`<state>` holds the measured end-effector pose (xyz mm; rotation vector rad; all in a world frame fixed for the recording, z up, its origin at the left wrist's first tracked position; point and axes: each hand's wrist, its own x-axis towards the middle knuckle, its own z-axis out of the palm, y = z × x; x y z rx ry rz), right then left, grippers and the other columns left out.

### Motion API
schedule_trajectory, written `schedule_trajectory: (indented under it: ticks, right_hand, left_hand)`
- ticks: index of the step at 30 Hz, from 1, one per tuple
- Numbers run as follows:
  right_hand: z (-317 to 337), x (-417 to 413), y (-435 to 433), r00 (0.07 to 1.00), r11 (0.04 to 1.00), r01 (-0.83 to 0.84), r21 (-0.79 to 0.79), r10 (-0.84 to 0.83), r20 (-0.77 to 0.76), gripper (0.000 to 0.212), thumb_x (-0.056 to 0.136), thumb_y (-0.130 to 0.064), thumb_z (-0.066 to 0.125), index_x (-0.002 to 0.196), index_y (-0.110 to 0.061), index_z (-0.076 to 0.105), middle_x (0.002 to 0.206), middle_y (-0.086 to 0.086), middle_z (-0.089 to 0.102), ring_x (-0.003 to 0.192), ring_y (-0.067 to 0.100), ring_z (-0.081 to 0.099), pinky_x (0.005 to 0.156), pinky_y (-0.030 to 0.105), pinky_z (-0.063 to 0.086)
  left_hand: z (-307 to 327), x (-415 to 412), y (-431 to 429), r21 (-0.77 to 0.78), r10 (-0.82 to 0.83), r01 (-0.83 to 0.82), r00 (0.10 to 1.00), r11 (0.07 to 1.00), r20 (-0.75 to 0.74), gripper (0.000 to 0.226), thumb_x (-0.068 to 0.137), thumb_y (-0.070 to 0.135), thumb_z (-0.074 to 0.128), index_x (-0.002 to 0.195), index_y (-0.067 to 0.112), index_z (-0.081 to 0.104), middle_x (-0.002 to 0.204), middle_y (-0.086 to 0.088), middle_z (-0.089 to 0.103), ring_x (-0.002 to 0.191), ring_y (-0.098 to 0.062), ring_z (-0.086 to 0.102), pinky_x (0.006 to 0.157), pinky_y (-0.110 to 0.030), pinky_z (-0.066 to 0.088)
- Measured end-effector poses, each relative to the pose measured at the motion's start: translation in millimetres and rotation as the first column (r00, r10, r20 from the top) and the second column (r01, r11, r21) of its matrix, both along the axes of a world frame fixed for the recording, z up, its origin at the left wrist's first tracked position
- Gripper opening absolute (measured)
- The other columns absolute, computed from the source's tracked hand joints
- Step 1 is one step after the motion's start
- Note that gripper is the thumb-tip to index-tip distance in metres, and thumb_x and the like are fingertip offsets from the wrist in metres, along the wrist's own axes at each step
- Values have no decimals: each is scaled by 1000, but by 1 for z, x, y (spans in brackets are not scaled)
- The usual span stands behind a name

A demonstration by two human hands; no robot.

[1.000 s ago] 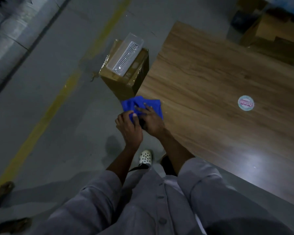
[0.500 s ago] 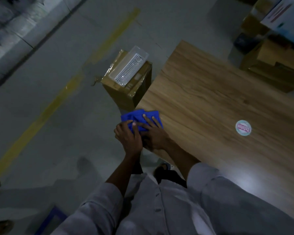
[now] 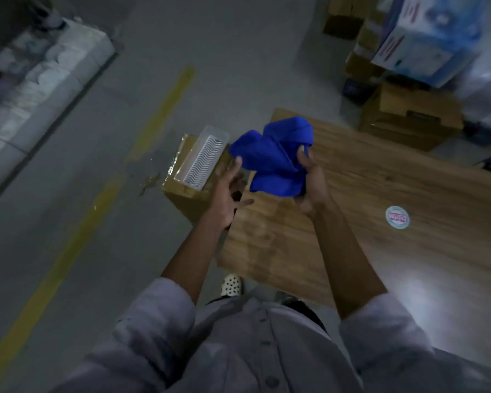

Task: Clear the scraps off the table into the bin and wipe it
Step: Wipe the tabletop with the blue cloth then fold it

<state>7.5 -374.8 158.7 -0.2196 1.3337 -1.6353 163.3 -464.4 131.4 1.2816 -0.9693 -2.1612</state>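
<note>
The left hand (image 3: 224,191) opened beside the counter (image 3: 380,265) corner, fingers straight, barely touching the blue cloth (image 3: 275,154). The right hand (image 3: 309,177) gripped it, lifted bunched off that corner where it had lain flat. Wipe stroke probably over; refolding likely.

I am observing a blue cloth (image 3: 272,157), crumpled into loose folds and lifted off the surface. It is bunching up above and to the left of the right hand (image 3: 312,182), which is gripping its lower right part. Its left edge is touching the fingertips of the left hand (image 3: 227,194). The wood-grain table (image 3: 380,265) is lying beneath both hands and stretching away to their right.
</note>
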Motion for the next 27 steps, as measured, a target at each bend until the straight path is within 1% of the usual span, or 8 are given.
schedule_trajectory:
  ticks: [4, 8, 12, 16, 19, 23, 25, 27]
  right_hand:
    - [27, 29, 39, 991, 998, 25, -65, -16, 130, 54, 107, -49, 37, 144, -12, 54, 140, 13, 61, 129, 32, 59, 106, 47, 50]
    - [26, 37, 70, 986, 987, 157, 19, -158, 47, 43, 99, -46, 53, 130, -18, 64, 128, 1, 68, 118, 26, 63, 93, 42, 51]
    - [31, 28, 90, 996, 993, 88, -83, -89, 1, 51, 84, -39, 67, 133, -25, 59, 132, -2, 62, 120, 26, 59, 90, 46, 51]
    - [41, 26, 79, 964, 975, 215, -57, -221, -148, 40, 94, -17, 70, 133, -24, 61, 129, 1, 69, 117, 24, 67, 97, 46, 54]
    - [44, 23, 72, 928, 957, 289, -2, -280, -246, 28, 91, -16, 74, 118, -21, 68, 121, 6, 73, 114, 28, 68, 103, 57, 51]
    - [45, 19, 76, 941, 987, 157, -24, -157, -301, 51, 85, -23, 81, 131, -19, 62, 127, 4, 70, 119, 27, 66, 103, 50, 52]
    - [44, 16, 83, 949, 997, 63, -35, -71, -306, 64, 80, -20, 82, 138, -16, 56, 131, 4, 68, 123, 24, 64, 100, 41, 55]
    - [38, 12, 88, 928, 1000, 28, 5, -24, -371, 77, 72, -26, 89, 140, -19, 53, 134, 0, 66, 124, 18, 62, 101, 39, 55]
  left_hand:
    - [43, -9, -16, 39, -144, 165, 938, 986, -314, 19, 93, 37, 65, 96, 25, 79, 114, 0, 74, 108, -18, 68, 86, -38, 56]
    - [44, -15, -17, -183, -172, 150, 978, 972, -114, 11, 81, 12, 76, 85, 21, 73, 99, 0, 74, 102, -19, 65, 89, -39, 47]
    - [48, -16, -9, -344, -255, 193, 956, 919, -143, 13, 86, 7, 72, 94, 17, 69, 102, 0, 72, 102, -17, 65, 88, -36, 49]
    - [68, -15, -6, -109, -304, 285, 912, 952, -276, 39, 90, 43, 68, 113, 11, 71, 109, -12, 68, 101, -27, 64, 88, -40, 49]
    - [76, -16, -10, -93, -496, 487, 850, 868, -177, 34, 90, 46, 68, 106, 17, 75, 109, -9, 72, 102, -27, 66, 94, -40, 50]
    - [86, -29, -5, -297, -481, 451, 876, 842, -34, 17, 95, 15, 68, 110, 8, 70, 100, -6, 76, 88, -19, 73, 69, -25, 57]
    - [89, -36, -9, -405, -439, 412, 898, 816, 30, 16, 96, 8, 66, 111, 8, 70, 103, -7, 76, 89, -16, 74, 73, -28, 59]
    - [93, -41, -15, -518, -474, 477, 868, 709, 151, 15, 97, 9, 64, 109, 13, 71, 106, -5, 75, 97, -19, 72, 85, -36, 59]
